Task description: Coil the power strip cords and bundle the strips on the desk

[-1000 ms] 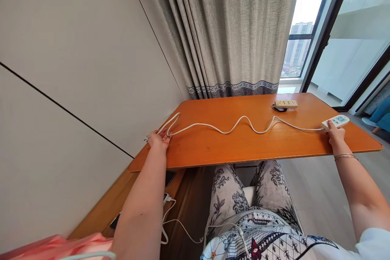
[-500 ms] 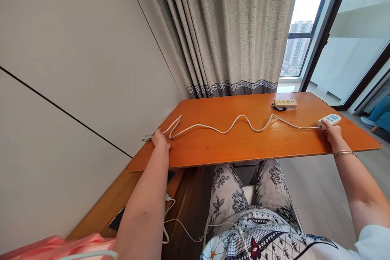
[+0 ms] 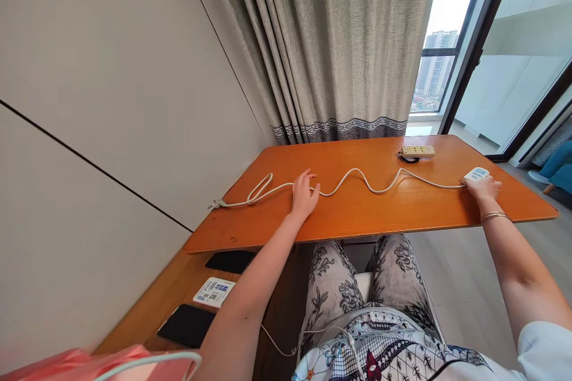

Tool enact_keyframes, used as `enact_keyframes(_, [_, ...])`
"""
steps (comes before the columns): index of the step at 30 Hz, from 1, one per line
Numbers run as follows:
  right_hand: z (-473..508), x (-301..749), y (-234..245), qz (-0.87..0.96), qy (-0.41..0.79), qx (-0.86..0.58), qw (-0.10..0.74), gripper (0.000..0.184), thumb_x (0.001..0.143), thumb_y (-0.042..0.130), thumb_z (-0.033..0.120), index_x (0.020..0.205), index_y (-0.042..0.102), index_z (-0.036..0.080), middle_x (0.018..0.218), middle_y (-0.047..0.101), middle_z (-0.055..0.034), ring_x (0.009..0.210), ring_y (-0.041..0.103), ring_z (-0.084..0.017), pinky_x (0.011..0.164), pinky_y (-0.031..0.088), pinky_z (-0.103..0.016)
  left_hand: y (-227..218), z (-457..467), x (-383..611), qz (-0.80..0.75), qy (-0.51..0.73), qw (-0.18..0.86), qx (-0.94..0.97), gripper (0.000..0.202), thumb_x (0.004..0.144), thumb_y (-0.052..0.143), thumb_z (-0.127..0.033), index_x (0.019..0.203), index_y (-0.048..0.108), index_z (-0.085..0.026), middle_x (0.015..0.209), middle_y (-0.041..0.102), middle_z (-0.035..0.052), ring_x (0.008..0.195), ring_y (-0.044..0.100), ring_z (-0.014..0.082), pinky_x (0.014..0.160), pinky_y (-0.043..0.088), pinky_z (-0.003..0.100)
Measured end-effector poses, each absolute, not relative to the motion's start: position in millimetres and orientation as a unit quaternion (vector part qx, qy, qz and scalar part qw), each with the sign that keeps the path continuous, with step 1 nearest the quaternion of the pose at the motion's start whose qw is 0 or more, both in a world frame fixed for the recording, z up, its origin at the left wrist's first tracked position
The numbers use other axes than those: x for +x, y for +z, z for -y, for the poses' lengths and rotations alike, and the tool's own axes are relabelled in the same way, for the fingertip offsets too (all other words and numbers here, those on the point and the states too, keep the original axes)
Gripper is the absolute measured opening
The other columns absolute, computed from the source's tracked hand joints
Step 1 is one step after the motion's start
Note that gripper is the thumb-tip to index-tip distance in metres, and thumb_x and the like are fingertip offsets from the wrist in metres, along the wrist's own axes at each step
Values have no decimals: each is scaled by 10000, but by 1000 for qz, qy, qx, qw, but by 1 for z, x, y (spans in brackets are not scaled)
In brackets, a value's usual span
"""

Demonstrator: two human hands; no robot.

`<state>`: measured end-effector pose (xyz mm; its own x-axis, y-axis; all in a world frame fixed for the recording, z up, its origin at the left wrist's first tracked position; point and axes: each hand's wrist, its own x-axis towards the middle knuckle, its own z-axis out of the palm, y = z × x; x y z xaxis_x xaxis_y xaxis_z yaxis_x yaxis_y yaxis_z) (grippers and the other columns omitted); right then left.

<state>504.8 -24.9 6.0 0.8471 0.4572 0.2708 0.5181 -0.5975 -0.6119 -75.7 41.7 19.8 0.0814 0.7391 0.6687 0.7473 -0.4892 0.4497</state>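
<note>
A white power strip (image 3: 476,174) lies at the right end of the orange-brown table, and my right hand (image 3: 486,189) is closed over its near side. Its white cord (image 3: 355,169) runs leftward in waves across the wood, with a narrow loop towards the left. The plug (image 3: 217,204) rests at the table's left edge, beside the wall. My left hand (image 3: 304,195) lies over the cord left of the table's middle, palm down with fingers spread. What is under the palm is hidden.
The wooden table (image 3: 357,217) spans in front of my knees. A cream power strip (image 3: 418,151) with a dark cord stands at its far right. On a lower shelf at left are two dark phones (image 3: 186,325) and a white card (image 3: 213,292). A grey curtain (image 3: 348,41) hangs behind.
My left hand has left the plug end and moved right along the cord. The loop near the plug has shifted. My right hand now covers more of the white power strip, slightly further left.
</note>
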Motion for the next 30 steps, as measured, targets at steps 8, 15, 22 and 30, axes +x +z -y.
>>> enact_keyframes(8, [-22, 428, 32, 494, -90, -828, 247, 449, 884, 552, 307, 1293, 559, 124, 1307, 539, -211, 1241, 470, -347, 1008, 410, -474, 14, -34, -15, 461, -368, -21, -807, 295, 914, 479, -257, 1178, 579, -170, 1273, 642, 140, 1215, 589, 261, 1075, 435, 445])
enact_keyframes(15, [-91, 367, 49, 612, -98, -772, 142, 464, 925, 463, 263, 1361, 495, 106, 1410, 479, -213, 1283, 417, -330, 1047, 370, -448, 5, -34, 2, 497, -327, -103, -797, 434, 869, 465, -114, 1291, 545, -172, 1204, 677, 133, 1108, 649, 254, 984, 491, 402])
enact_keyframes(22, [-138, 365, 51, 633, -82, -765, 84, 620, 926, 407, 201, 1533, 298, 143, 1557, 356, -207, 1410, 342, -316, 1079, 356, -495, 3, -40, -6, 522, -326, -167, -770, 476, 826, 449, -53, 1262, 572, -202, 1047, 732, 72, 991, 685, 225, 898, 506, 352])
enact_keyframes(30, [-151, 379, 47, 636, -71, -768, 26, 710, 913, 480, 284, 1521, 263, -12, 1444, 409, -323, 1340, 412, -385, 1043, 377, -503, 5, -42, -11, 560, -372, -189, -716, 343, 828, 474, -97, 1112, 624, -219, 926, 735, 38, 894, 681, 207, 824, 483, 320])
